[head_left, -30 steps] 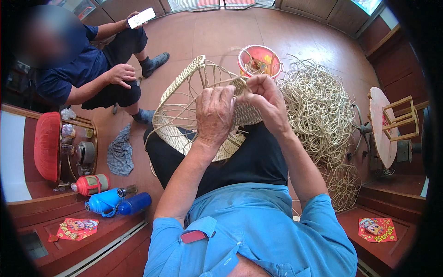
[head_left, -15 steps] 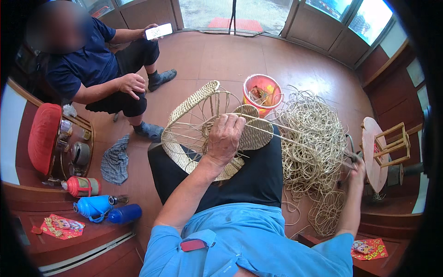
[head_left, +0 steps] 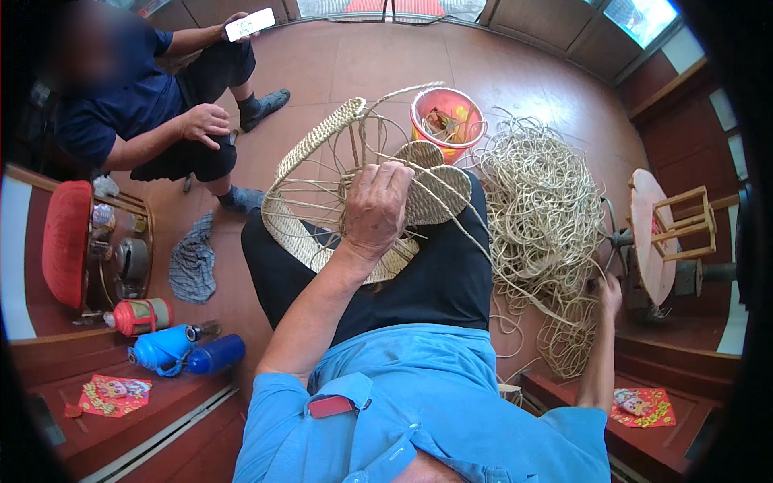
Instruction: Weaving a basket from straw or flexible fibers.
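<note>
On my lap rests a partly woven straw-rope piece (head_left: 310,143), with a braided curved rim and loose ribs across its open middle. At its right side sits a tightly woven, lobed panel (head_left: 441,196). My left hand (head_left: 377,203) is closed over the straw cords (head_left: 431,179) beside this panel; a strand loops out past it and droops to the right. Away to the right, my right hand (head_left: 609,295) is by the edge of a large heap of tangled straw cord (head_left: 541,213). Its fingers look closed, but what they hold is hard to make out.
A red bucket (head_left: 448,121) stands beyond the panel. At right are a round pink board (head_left: 651,241) and small wooden stool (head_left: 684,221). Another person (head_left: 121,109) sits at far left holding a phone (head_left: 250,25). Flasks (head_left: 161,351) and a cloth (head_left: 193,259) lie left.
My right hand has moved slightly down and nearer me. The strands that ran straight rightward from my left hand now hang slack in a curve. The whole view has shifted a little.
</note>
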The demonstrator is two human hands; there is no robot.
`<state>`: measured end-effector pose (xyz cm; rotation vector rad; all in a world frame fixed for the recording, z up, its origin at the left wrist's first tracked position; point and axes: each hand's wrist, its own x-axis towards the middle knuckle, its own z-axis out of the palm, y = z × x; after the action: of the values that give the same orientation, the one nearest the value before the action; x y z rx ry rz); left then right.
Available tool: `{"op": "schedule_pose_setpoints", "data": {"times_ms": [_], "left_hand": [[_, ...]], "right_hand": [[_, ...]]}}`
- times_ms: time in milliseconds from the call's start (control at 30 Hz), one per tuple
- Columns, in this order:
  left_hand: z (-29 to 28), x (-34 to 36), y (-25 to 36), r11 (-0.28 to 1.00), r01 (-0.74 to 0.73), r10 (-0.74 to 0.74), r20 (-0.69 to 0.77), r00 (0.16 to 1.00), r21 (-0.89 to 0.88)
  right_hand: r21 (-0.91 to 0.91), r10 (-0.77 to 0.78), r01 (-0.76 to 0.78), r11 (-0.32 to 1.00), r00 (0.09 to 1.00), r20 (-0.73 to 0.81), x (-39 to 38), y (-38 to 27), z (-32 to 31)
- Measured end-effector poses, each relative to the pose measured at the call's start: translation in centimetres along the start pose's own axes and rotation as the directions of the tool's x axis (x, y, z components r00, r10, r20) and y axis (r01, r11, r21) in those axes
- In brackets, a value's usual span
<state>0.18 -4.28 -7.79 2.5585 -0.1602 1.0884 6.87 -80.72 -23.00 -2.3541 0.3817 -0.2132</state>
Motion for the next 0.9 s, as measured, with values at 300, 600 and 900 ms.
{"op": "schedule_pose_setpoints", "data": {"times_ms": [300,600,900], "left_hand": [[-1.0,-0.7,-0.4,0.994,0.104,-0.105,-0.013,0.994,-0.038],[-1.0,-0.1,0.5,0.982,0.179,-0.179,0.009,0.984,-0.065],[-1.4,0.6,0.2,0.938,0.336,-0.34,0.026,0.94,0.083]], "right_hand": [[0.278,-0.895,0.851,0.445,0.419,0.15,-15.9,-52.4,22.7],[0.228,-0.942,0.915,0.334,0.329,0.059,-15.3,-52.1,28.0],[-0.331,-0.151,0.144,0.933,0.989,0.006,-2.3,-31.3,17.1]]}}
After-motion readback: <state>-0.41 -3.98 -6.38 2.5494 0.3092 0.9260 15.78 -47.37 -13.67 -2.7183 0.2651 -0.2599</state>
